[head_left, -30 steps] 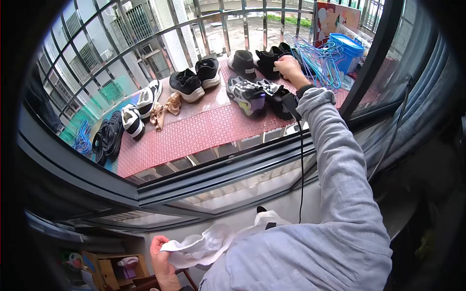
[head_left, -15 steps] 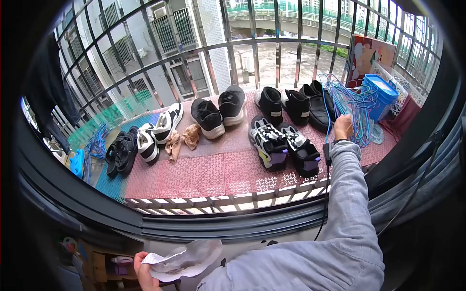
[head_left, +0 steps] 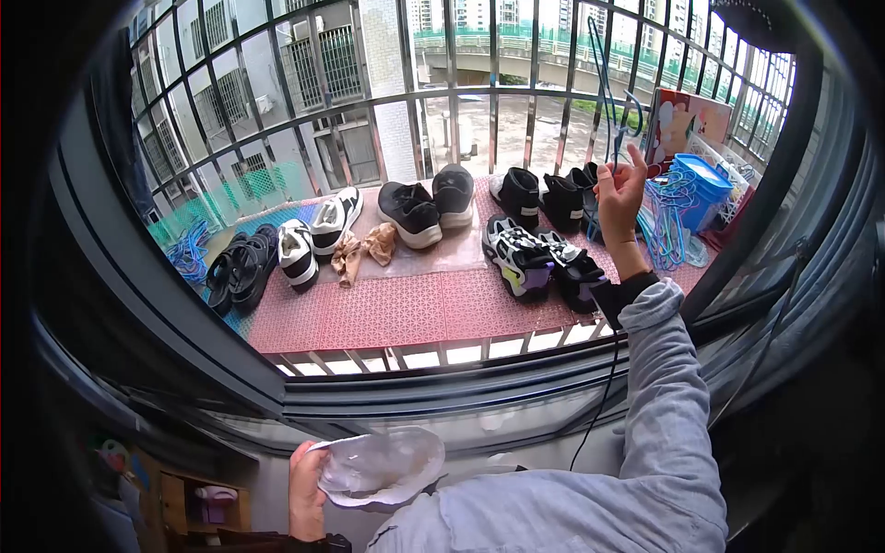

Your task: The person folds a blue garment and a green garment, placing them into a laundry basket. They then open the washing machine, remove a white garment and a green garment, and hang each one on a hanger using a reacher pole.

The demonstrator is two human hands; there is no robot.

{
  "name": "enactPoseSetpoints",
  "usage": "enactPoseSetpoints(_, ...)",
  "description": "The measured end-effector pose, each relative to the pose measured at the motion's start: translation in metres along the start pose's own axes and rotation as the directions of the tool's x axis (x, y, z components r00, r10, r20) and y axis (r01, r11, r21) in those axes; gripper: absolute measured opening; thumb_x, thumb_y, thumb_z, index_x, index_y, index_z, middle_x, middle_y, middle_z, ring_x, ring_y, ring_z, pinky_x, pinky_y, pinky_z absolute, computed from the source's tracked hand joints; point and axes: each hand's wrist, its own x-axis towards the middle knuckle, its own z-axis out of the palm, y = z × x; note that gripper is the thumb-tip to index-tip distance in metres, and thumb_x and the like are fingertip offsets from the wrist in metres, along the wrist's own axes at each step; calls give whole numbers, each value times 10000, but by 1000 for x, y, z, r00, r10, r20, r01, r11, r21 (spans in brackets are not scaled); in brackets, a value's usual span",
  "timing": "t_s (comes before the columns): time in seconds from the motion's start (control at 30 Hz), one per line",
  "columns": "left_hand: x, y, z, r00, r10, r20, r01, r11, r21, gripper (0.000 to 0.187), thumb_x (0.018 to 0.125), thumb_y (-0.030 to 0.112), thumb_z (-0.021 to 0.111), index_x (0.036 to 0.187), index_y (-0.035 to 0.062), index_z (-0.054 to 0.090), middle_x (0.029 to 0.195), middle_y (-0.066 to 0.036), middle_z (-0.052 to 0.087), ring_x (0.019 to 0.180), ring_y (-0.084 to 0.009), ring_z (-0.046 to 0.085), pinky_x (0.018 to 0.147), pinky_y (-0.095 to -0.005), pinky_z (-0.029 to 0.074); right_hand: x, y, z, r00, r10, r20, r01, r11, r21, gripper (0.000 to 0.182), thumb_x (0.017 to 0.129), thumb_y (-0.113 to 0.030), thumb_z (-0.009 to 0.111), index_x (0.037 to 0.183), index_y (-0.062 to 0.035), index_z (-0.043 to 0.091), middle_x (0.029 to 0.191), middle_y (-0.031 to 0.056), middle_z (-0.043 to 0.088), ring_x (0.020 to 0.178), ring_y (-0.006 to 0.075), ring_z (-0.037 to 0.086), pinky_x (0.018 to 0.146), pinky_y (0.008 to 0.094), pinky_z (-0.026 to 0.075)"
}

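My right hand point(head_left: 621, 201) is raised over the right side of the ledge, its thumb and fingers pinched on a thin blue wire hanger point(head_left: 604, 92) that stands up in front of the window bars. Down at the lower left, my left hand point(head_left: 304, 493) grips the edge of a white, hollow, cap-like cloth piece point(head_left: 378, 465) whose opening faces up. Below and right of my right hand lies a tangled pile of blue and purple hangers point(head_left: 668, 217). Black, white and purple sneakers point(head_left: 521, 263) stand just left of my right forearm.
Several more shoes point(head_left: 410, 217) and dark sandals point(head_left: 249, 267) line the pink perforated mat point(head_left: 387, 313). A blue bucket point(head_left: 702, 189) and a red picture box point(head_left: 687, 120) stand at right. Metal bars point(head_left: 452, 101) close the far side; a black cord point(head_left: 595, 415) hangs by my right arm.
My right hand has risen from the hanger pile, lifting a hanger up. My left hand has shifted slightly right with the white cloth piece, now opened wider to view.
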Motion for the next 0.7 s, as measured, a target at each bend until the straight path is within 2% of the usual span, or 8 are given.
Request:
enactPoseSetpoints(0.1,-1,0,1,990,-28,137,33,999,-38,39,778,36,524,816,29,523,752,-39,563,681,-117,549,628,-236,441,-8,-84,3,984,164,76,-178,957,231,547,836,-78,614,1309,-77,338,710,-17,495,476,23,382,399,165,294)
enactPoseSetpoints(0.23,-1,2,13,952,-38,303,54,997,-46,115,815,54,522,924,18,517,848,-64,585,760,-137,582,700,-254,476,-40,-169,-9,903,261,342,-335,924,181,310,930,-291,490,1101,-46,575,588,-55,408,458,3,288,380,170,179)
enactPoseSetpoints(0.27,3,-2,14,931,-29,363,55,996,-63,141,828,62,524,960,11,523,881,-75,594,779,-139,586,720,-262,482,-56,-189,-15,847,303,438,-400,904,149,255,923,-246,514,1038,-36,600,598,-48,425,477,6,308,405,168,204)
enactPoseSetpoints(0.33,4,3,26,910,-19,415,64,993,-96,178,842,78,525,1000,-2,523,923,-92,603,815,-154,594,742,-277,486,-89,-210,-29,738,173,652,-174,983,-65,151,875,-163,575,897,-25,629,639,-10,542,564,85,497,511,226,405)
enactPoseSetpoints(0.47,7,16,54,899,70,431,-5,989,-151,221,866,93,505,1050,-26,533,958,-96,609,863,-162,592,773,-275,471,-152,-266,-64,462,248,852,44,952,-301,82,781,-94,636,815,-22,617,698,111,598,634,271,587,581,324,460)
enactPoseSetpoints(0.53,1,22,68,884,126,450,-93,991,-96,205,864,96,528,1032,-19,555,943,-76,613,846,-128,578,751,-247,454,-175,-276,-77,424,208,881,159,941,-299,60,769,-78,628,807,-43,598,675,118,575,618,305,569,553,335,453)
enactPoseSetpoints(0.6,-14,24,87,840,138,524,-149,989,-21,205,870,109,534,1030,-16,558,931,-56,615,844,-106,568,736,-225,444,-193,-278,-83,448,241,861,119,939,-324,63,776,-85,621,805,-35,597,647,121,564,583,300,564,517,337,445)
enactPoseSetpoints(0.7,-26,23,109,731,257,632,-417,901,117,203,878,165,548,1012,17,584,895,-51,621,779,-112,567,699,-226,433,-194,-268,-90,548,173,818,170,935,-311,97,794,-131,621,809,-36,606,644,116,590,559,285,578,508,325,449)
